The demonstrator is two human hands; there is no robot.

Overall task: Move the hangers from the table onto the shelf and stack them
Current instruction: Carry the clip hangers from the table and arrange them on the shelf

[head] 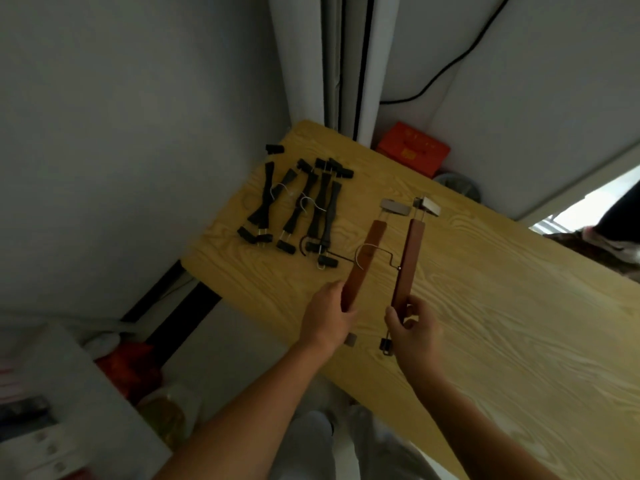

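Observation:
Two brown wooden clip hangers lie side by side on the light wooden table [502, 323]. My left hand [329, 317] grips the near end of the left brown hanger [363, 261]. My right hand [412, 327] pinches the near end of the right brown hanger [410, 258], whose wire hook reaches left across the other one. Both have metal clips at their far ends. Several black clip hangers [301, 206] lie in a loose row at the table's far left corner, some overlapping.
A white shelf unit [59, 403] stands at the lower left, with red and yellow items beside it. An orange box [414, 148] sits behind the table by the wall. A black cable hangs on the wall. Someone's feet show at the right edge.

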